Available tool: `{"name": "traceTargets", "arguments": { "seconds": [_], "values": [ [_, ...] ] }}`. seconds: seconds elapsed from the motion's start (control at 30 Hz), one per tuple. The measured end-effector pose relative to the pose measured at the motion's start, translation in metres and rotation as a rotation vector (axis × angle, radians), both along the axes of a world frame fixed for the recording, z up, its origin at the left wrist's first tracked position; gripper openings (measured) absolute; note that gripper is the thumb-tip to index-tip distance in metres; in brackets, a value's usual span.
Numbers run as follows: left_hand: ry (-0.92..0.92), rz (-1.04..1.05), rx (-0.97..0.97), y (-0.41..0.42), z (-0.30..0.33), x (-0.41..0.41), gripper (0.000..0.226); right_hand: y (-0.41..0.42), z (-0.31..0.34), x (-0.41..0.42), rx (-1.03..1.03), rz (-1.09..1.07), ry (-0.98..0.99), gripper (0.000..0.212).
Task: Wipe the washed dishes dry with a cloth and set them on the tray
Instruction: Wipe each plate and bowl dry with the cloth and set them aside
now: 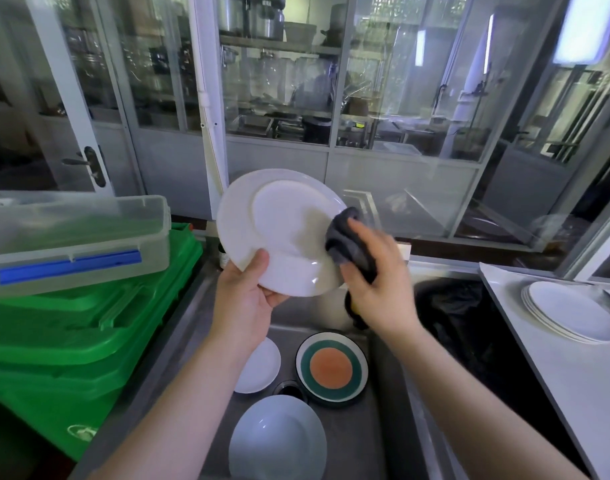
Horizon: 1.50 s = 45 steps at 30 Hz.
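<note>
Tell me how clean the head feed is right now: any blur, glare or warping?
Head view: right hand and grey cloth are motion-smeared against the white plate; left hand is sharper; glass panels carry heavy reflections; wide-angle bending curves the frame edges.

The sink [383,393] floor is taken up by a small white plate [260,367], a striped plate [332,367] and a pale blue bowl [279,441], with bare steel left only along its right side. The left is walled off by stacked green bins [89,327] topped by a clear box [78,233]. On the right desk [538,348], stacked white plates [570,311] fill the far end; its nearer surface is left open.
</note>
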<state>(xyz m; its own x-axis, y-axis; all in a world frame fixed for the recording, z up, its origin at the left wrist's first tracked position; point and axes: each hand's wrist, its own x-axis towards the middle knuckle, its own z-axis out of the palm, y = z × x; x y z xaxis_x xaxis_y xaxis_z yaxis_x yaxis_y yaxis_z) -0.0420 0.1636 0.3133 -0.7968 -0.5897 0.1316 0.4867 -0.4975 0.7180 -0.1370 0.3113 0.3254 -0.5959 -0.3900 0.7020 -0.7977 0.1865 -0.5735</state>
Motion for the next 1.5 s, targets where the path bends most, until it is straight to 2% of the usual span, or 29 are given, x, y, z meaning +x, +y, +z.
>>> {"name": "traceTargets", "arguments": {
  "seconds": [0.13, 0.2, 0.27, 0.37, 0.47, 0.53, 0.6, 0.7, 0.77, 0.87, 0.97, 1.03, 1.17, 1.3, 1.37, 1.5],
  "values": [
    [-0.031, 0.067, -0.045, 0.015, 0.001, -0.009, 0.026, -0.021, -0.008, 0.043, 0.059, 0.143, 0.061, 0.057],
    [-0.053, 0.067, -0.085, 0.015, 0.001, -0.008, 0.025, -0.022, -0.005, 0.042, 0.054, 0.178, 0.024, 0.056],
    [-0.076, 0.085, -0.117, 0.012, -0.002, -0.005, 0.024, -0.017, 0.0, 0.031, 0.032, 0.136, -0.038, 0.05],
    [-0.098, 0.062, -0.218, 0.009, -0.007, 0.001, 0.024, -0.01, 0.01, 0.005, 0.045, -0.053, -0.118, 0.045],
    [-0.153, 0.047, -0.3, 0.01, -0.012, 0.005, 0.022, -0.004, 0.015, -0.011, 0.123, -0.191, -0.092, 0.046],
    [-0.17, 0.057, -0.315, 0.01, -0.012, 0.004, 0.023, -0.004, 0.013, 0.0, 0.149, -0.168, -0.013, 0.047],
    [-0.155, 0.07, -0.333, 0.012, -0.012, 0.002, 0.024, -0.009, 0.006, 0.023, 0.151, -0.05, 0.067, 0.047],
    [-0.169, 0.046, -0.354, 0.017, -0.014, 0.004, 0.026, -0.017, 0.016, 0.034, 0.121, 0.075, 0.085, 0.049],
    [-0.199, 0.014, -0.392, 0.019, -0.015, 0.006, 0.027, -0.019, 0.033, 0.02, 0.091, 0.056, 0.078, 0.05],
    [-0.187, -0.04, -0.389, 0.019, -0.011, 0.009, 0.017, -0.016, 0.05, -0.003, 0.102, -0.038, 0.095, 0.049],
    [-0.129, -0.046, -0.313, 0.011, -0.006, 0.012, 0.029, -0.006, 0.043, -0.015, 0.135, -0.111, 0.074, 0.046],
    [-0.108, -0.029, -0.312, 0.005, -0.005, 0.014, 0.029, -0.001, 0.03, -0.011, 0.165, -0.12, 0.068, 0.047],
    [-0.125, 0.034, -0.336, 0.001, -0.009, 0.014, 0.022, -0.002, 0.009, 0.016, 0.172, 0.079, 0.1, 0.051],
    [-0.119, 0.074, -0.5, 0.006, -0.007, 0.012, 0.023, -0.007, 0.017, 0.032, 0.068, 0.193, 0.079, 0.051],
    [-0.119, 0.096, -0.556, 0.01, -0.005, 0.013, 0.021, -0.013, 0.024, 0.042, 0.059, 0.177, 0.148, 0.047],
    [-0.123, 0.125, -0.638, 0.014, -0.004, 0.016, 0.016, -0.027, 0.043, 0.053, 0.17, 0.135, 0.416, 0.041]
  ]
}}
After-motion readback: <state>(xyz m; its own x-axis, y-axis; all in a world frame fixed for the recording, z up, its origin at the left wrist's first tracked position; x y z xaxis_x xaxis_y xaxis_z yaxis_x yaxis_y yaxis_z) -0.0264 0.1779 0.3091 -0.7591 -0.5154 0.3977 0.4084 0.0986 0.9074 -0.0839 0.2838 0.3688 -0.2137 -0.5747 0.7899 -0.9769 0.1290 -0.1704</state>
